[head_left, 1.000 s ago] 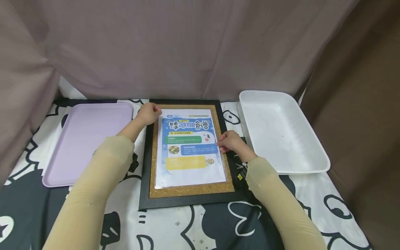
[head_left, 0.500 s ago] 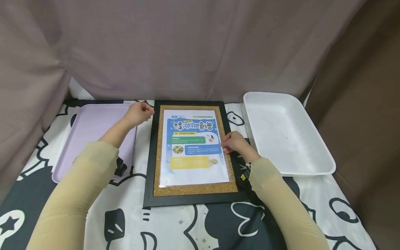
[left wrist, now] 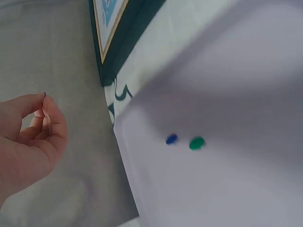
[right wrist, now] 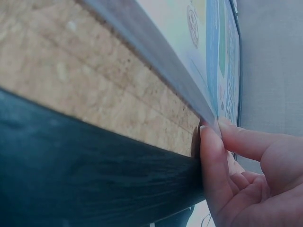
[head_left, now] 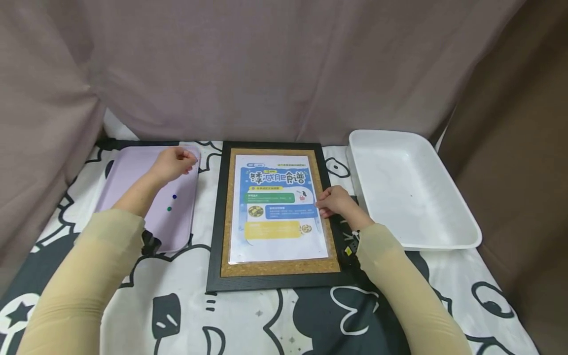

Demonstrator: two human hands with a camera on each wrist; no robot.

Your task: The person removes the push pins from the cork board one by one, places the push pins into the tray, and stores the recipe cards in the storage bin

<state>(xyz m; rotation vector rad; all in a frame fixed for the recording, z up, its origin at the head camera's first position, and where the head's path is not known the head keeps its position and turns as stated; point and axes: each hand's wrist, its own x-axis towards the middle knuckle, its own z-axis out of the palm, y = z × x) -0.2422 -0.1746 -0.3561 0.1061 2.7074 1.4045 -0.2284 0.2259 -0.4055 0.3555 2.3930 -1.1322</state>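
In the head view my left hand [head_left: 174, 164] hovers over the upper right part of the lilac tray [head_left: 182, 227]. Thumb and forefinger pinch a push pin [left wrist: 45, 94], of which only a tiny dark blue bit shows in the left wrist view. On the tray lie a blue push pin [left wrist: 172, 139] and a green push pin [left wrist: 197, 143]. A laminated poster [head_left: 279, 249] with coloured panels lies on the black-framed cork board [head_left: 284, 269]. My right hand [head_left: 336, 202] pinches its right edge between thumb and forefinger, lifting that edge slightly off the cork.
A deep white tray [head_left: 412, 197] stands right of the board. The cloth [head_left: 239, 315] beneath carries a black and white cartoon print. A grey-brown curtain [head_left: 266, 69] hangs behind. A dark item with a yellow mark [head_left: 348, 250] is at the right wrist.
My left hand has moved left from the poster's upper left corner to above the lilac tray. The right hand keeps its pinch on the poster's edge. The head view has shifted slightly.
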